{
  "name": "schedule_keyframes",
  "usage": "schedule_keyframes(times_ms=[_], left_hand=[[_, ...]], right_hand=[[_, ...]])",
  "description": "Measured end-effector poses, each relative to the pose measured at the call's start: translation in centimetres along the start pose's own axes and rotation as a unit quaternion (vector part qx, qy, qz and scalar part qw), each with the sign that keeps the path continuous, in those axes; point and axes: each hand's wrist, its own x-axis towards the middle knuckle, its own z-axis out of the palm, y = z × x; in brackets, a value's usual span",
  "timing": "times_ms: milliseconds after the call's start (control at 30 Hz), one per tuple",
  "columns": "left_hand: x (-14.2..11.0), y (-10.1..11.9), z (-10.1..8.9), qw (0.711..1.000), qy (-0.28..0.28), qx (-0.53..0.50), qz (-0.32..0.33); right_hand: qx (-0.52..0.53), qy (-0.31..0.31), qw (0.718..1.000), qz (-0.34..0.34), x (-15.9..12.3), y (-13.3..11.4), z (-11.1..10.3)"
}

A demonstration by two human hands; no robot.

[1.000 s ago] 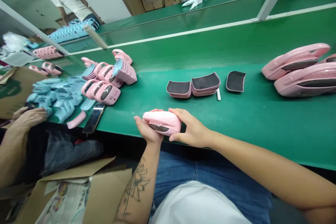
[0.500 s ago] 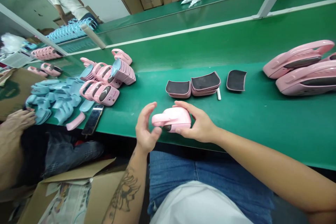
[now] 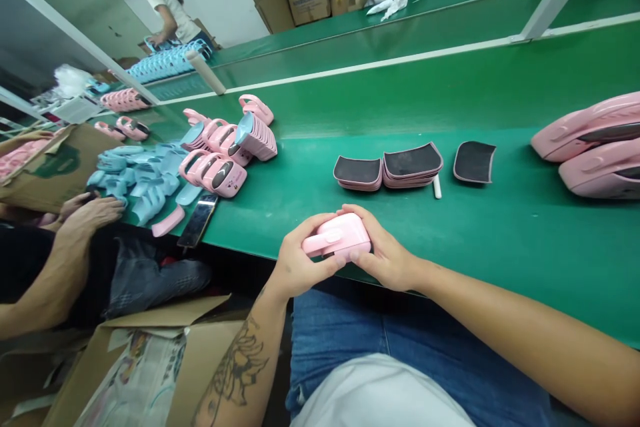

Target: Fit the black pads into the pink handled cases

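A pink plastic housing with a loop handle (image 3: 356, 232) is held between both hands, just above the front edge of the green table (image 3: 500, 233). My left hand (image 3: 299, 255) wraps round its handle end, thumb on the near side. At the opposite end, my right hand (image 3: 393, 250) grips the body with fingers behind and thumb in front. The housing's underside is hidden. Beyond the hands lie two stacks of curved pink-edged panels with dark faces, a left stack (image 3: 357, 170) and a right stack (image 3: 413, 160). A single dark panel (image 3: 474, 162) lies apart.
A white stick (image 3: 437, 187) lies beside the right stack. Large pink housings (image 3: 600, 170) sit at right. Leftward are grouped pink housings (image 3: 223, 175), light-blue parts (image 3: 143, 170), a pink strip (image 3: 169, 221) and a phone (image 3: 199, 220). A co-worker's hand (image 3: 97, 212) touches blue parts.
My left hand, apart from the housing's handle before, has closed round it. My right hand keeps its grip. The view has shifted slightly left.
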Motion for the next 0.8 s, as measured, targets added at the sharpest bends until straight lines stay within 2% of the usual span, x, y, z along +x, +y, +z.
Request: schedule_keyframes(times_ms=[133,300,433,567,700,800], left_hand=[[-0.3,-0.2,0.5,0.999,0.035,-0.01,-0.005],[-0.7,-0.7,0.7,0.999,0.045,-0.017,-0.01],[-0.5,-0.7,0.3,1.0,0.014,-0.016,0.008],[-0.4,-0.3,0.2,1.0,-0.02,-0.016,-0.001],[-1.0,-0.3,1.1,0.999,0.017,-0.034,-0.004],[-1.7,-0.6,1.6,0.998,0.041,-0.053,-0.006]], right_hand=[[0.028,0.018,0.999,0.034,0.1,-1.0,0.4],[0.051,0.051,0.997,0.04,0.0,-1.8,0.8],[0.014,0.04,0.999,0.022,-0.3,-2.0,0.4],[0.017,0.032,0.997,0.061,-0.9,-1.7,0.1],[0.087,0.041,0.991,0.096,-2.0,-1.1,0.5],[0.09,0.044,0.99,0.098,-2.4,-0.8,0.9]])
